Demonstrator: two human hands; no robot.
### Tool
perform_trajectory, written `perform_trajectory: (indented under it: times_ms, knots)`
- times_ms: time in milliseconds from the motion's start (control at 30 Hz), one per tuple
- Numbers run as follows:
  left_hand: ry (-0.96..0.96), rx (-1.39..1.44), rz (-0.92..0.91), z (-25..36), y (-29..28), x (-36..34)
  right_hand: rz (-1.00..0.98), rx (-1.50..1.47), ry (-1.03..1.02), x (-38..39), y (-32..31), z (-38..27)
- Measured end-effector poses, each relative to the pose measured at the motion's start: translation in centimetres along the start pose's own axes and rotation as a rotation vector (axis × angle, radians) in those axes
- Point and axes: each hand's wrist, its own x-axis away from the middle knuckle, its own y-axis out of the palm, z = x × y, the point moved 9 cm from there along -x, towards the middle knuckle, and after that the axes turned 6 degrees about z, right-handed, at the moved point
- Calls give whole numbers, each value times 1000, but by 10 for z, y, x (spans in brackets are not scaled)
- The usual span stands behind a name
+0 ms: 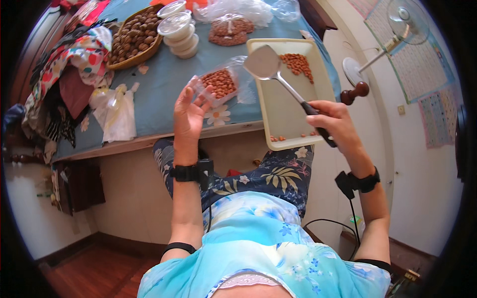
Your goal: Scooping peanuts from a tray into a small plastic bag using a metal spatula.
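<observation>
Head view, left hand [189, 116] half spread against clear nut box [218, 102], right hand [339, 125] wrapped around spatula [289, 89]

A head-worn fisheye looks down and forward from above the person's chest, so the blue shirt [248, 213] sits nearer the lens than the fingers of the left hand [189, 118] and right hand [338, 123]. The table [164, 97] spreads beyond the left fingers, and toward the curved rim, right of the right fingers, stands a white fan [353, 74].
</observation>
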Motion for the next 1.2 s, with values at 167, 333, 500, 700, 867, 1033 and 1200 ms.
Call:
perform_trajectory:
  times_ms: [167, 333, 500, 700, 867, 1033, 1200]
  knots:
    - [-5, -30, -22, -1, -1, 2, 79, -45, 186, 34, -86, 41]
    - [-16, -43, -8, -5, 0, -1, 92, -82, 366, 52, -119, 82]
    - [-12, -86, 10, -4, 0, 0, 66, -90, 363, 31, -119, 108]
    - [-6, -113, 9, -3, 1, 1, 66, -144, 324, -9, -111, 112]
    - [-3, -105, 11, -4, 0, 1, 99, -160, 252, -45, -101, 113]
    - [0, -107, 19, -4, 1, 2, 162, -218, 180, -79, -88, 119]
    - [-4, -95, 18, -5, 0, 3, 229, -240, 156, -99, -72, 128]
